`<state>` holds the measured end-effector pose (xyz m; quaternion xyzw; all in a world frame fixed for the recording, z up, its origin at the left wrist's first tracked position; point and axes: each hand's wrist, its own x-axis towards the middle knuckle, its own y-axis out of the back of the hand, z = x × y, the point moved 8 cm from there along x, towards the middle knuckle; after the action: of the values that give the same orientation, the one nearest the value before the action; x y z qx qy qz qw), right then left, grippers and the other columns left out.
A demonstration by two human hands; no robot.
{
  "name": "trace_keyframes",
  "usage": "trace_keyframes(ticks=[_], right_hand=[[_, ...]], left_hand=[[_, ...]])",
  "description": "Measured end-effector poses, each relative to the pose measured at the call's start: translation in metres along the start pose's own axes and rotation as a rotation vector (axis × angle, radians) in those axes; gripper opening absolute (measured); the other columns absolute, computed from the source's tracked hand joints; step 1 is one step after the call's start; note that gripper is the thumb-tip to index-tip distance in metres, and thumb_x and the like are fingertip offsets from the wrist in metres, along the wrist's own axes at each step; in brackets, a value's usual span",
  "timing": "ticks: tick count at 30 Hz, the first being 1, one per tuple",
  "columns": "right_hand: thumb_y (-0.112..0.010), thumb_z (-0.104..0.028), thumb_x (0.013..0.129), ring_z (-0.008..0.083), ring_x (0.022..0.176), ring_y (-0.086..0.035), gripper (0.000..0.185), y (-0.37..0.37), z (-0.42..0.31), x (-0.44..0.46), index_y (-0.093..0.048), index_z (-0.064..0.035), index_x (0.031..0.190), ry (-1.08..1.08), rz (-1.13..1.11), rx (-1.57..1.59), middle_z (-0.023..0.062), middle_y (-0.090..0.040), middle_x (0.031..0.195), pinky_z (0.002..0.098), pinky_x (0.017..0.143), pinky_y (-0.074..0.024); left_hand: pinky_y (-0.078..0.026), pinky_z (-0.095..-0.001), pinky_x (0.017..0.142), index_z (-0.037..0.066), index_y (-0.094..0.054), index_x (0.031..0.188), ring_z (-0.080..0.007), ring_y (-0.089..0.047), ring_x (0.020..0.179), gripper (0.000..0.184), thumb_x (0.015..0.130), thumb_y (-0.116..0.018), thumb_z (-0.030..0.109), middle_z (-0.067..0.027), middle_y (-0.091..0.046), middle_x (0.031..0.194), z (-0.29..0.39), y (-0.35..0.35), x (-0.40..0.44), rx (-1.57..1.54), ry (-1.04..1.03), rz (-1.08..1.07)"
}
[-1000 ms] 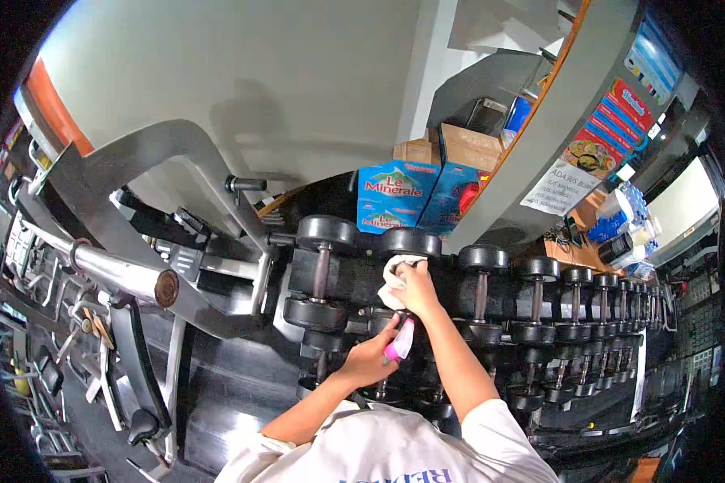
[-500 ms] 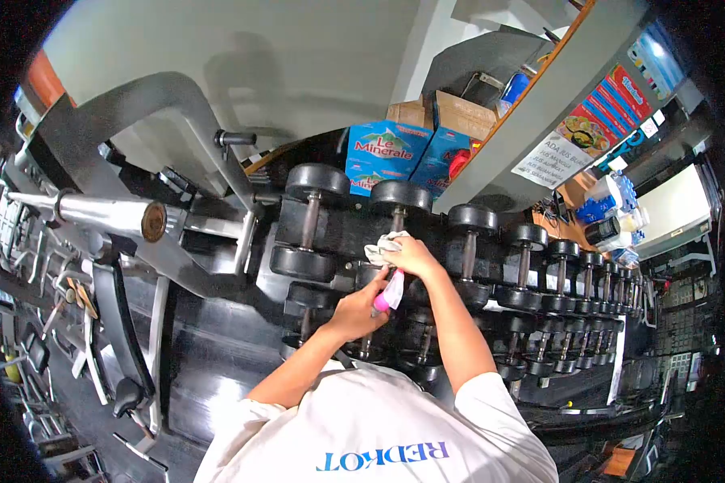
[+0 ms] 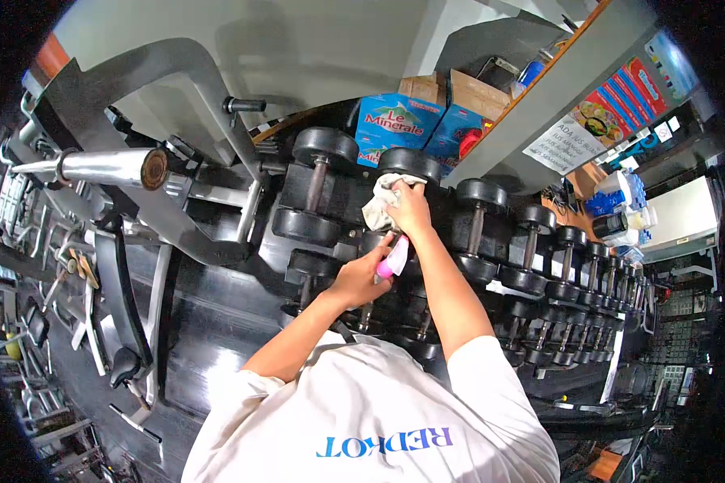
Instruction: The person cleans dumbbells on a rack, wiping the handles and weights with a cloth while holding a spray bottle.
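In my right hand (image 3: pixel 412 211) is a crumpled whitish cloth (image 3: pixel 377 212), pressed against a black dumbbell (image 3: pixel 411 163) on the upper tier of a rack. The cloth covers the dumbbell's handle and touches the near side of its far head. My left hand (image 3: pixel 359 279) grips a white and pink bottle (image 3: pixel 392 264), held just over that dumbbell's near end and below my right hand. Its nozzle is partly hidden by my fingers. Another dumbbell (image 3: pixel 317 185) rests to the left, and one more (image 3: pixel 477 221) to the right.
Several smaller dumbbells (image 3: pixel 532 241) continue along the two-tier rack to the right. Blue water cartons (image 3: pixel 395 121) stand behind it. At left is a grey machine frame with a steel bar (image 3: pixel 105 167) jutting toward the rack, beside a padded bench (image 3: pixel 121 306).
My right hand and the cloth have slid away from me along the dumbbell, up to its far head. The bottle stays in my left hand. The whole view has shifted slightly.
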<state>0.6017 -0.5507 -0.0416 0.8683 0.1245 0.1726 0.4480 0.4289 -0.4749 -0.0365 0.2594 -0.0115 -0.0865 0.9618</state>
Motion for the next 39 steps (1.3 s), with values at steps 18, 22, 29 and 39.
trace_keyframes(ticks=[18,22,29,39], right_hand=[[-0.055,-0.035,0.089,0.0329,0.096,-0.065,0.042,0.032,0.063,-0.107,-0.064,0.0027,0.107,-0.375,-0.039,0.631,0.0198,-0.068,0.101,0.0386,0.084,-0.0473],[-0.060,-0.032,0.090,0.0353,0.098,-0.064,0.041,0.044,0.080,-0.127,-0.063,0.0038,0.109,-0.521,0.023,0.421,0.0208,-0.067,0.103,0.0407,0.085,-0.0466],[-0.063,-0.024,0.083,0.0410,0.110,-0.054,0.037,0.048,-0.036,-0.101,-0.055,-0.0009,0.111,0.089,0.031,0.189,0.0199,-0.057,0.115,0.0488,0.097,-0.0403],[-0.062,-0.007,0.080,0.0414,0.096,-0.061,0.034,0.042,-0.021,-0.129,-0.050,-0.0017,0.111,0.055,0.165,0.254,0.0204,-0.062,0.101,0.0446,0.091,-0.0447]], left_hand=[[-0.035,-0.0333,0.107,0.015,-0.017,0.154,-0.0279,-0.047,0.130,0.090,0.079,-0.066,0.012,-0.0154,-0.044,0.145,-0.013,0.000,-0.014,-0.297,0.077,-0.041],[-0.033,-0.0317,0.107,0.014,-0.017,0.154,-0.0242,-0.045,0.131,0.088,0.081,-0.067,0.011,-0.0149,-0.041,0.147,-0.029,-0.002,-0.019,-0.310,0.101,-0.075],[-0.043,-0.0298,0.091,0.004,-0.039,0.139,-0.0163,-0.055,0.105,0.065,0.082,-0.068,0.012,-0.0056,-0.055,0.114,-0.041,0.001,-0.013,-0.569,0.078,-0.031],[-0.049,-0.0306,0.086,0.008,-0.041,0.140,-0.0113,-0.056,0.096,0.059,0.086,-0.064,0.007,-0.0026,-0.056,0.113,-0.076,0.003,-0.042,-0.818,0.276,-0.032]])
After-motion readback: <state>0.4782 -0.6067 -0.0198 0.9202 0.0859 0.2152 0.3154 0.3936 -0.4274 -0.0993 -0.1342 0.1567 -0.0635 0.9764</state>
